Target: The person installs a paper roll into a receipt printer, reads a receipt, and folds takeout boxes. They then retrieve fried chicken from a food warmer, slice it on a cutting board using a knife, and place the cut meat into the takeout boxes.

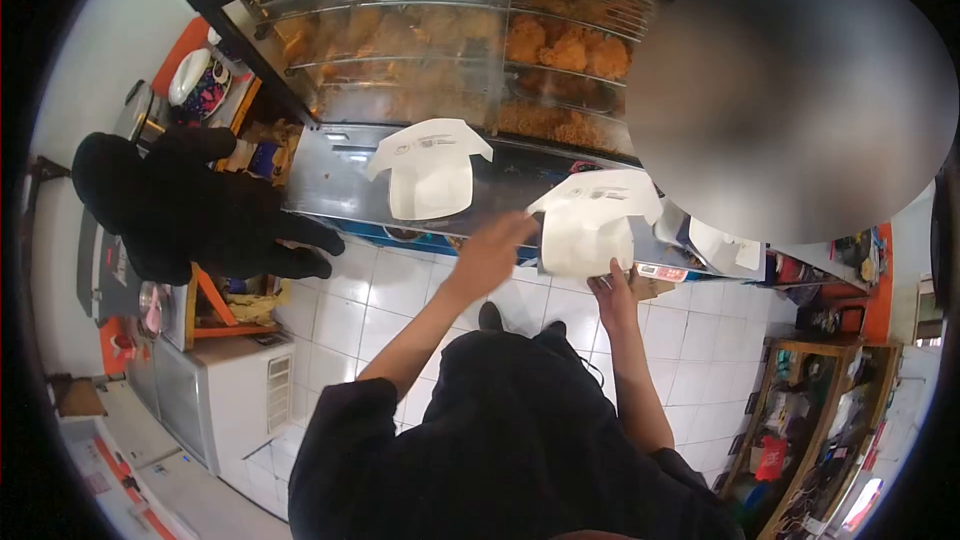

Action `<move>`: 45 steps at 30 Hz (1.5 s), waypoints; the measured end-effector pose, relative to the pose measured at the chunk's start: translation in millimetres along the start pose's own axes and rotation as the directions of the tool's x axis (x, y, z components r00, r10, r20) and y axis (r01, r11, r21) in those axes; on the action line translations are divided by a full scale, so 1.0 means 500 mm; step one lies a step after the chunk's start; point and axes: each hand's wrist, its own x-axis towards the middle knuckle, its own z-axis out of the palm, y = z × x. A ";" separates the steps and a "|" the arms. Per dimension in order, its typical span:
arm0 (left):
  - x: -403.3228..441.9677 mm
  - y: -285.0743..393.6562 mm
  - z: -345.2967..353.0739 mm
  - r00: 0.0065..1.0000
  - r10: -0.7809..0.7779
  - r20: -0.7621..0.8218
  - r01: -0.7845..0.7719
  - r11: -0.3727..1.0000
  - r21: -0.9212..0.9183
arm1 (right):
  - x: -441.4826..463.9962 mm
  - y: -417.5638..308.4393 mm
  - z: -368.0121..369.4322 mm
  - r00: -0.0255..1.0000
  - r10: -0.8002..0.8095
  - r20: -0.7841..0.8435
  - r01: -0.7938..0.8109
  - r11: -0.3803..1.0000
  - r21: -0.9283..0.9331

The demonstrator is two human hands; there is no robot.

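Note:
A white paper food box point(585, 240) with its printed lid raised stands at the front edge of the metal counter point(345, 175). My right hand point(615, 292) grips its lower right corner, thumb against the front wall. By the left side of that box is my left hand point(495, 252), its fingertips close to the lid flap; motion smears the fingers, and I cannot tell whether they touch it. Another open white box point(432, 180) sits farther left on the counter, apart from both hands.
Behind the counter rises a glass display case point(420, 50) with fried chicken point(570, 48) on racks. More white cartons point(725, 245) lie at the right. A person in black point(190, 205) stands at the left near a white appliance point(235, 395). A wooden-framed cabinet point(800, 430) is at lower right.

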 end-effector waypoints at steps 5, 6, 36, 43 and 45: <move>0.017 -0.190 0.085 0.810 -0.468 -0.353 0.563 0.788 0.249 | 0.086 0.077 0.062 0.998 -0.051 -0.036 0.057 0.982 0.178; 0.017 -0.218 0.097 0.791 -0.547 -0.274 0.607 0.758 0.240 | 0.089 0.087 0.087 0.996 -0.075 -0.039 0.080 0.984 0.159; 0.023 -0.077 0.088 0.706 -0.564 -0.429 0.616 0.788 -0.021 | 0.217 -0.216 -0.498 0.672 -0.440 -0.596 0.199 0.882 -0.427; 0.268 0.295 0.352 0.980 -0.186 0.074 0.196 0.969 -0.150 | 0.321 -0.335 -0.696 0.911 -0.159 -0.381 0.003 0.925 -0.381; 0.349 0.409 0.420 0.974 0.016 0.226 0.050 0.958 -0.282 | 0.318 -0.346 -0.689 0.937 -0.167 -0.307 0.056 0.939 -0.339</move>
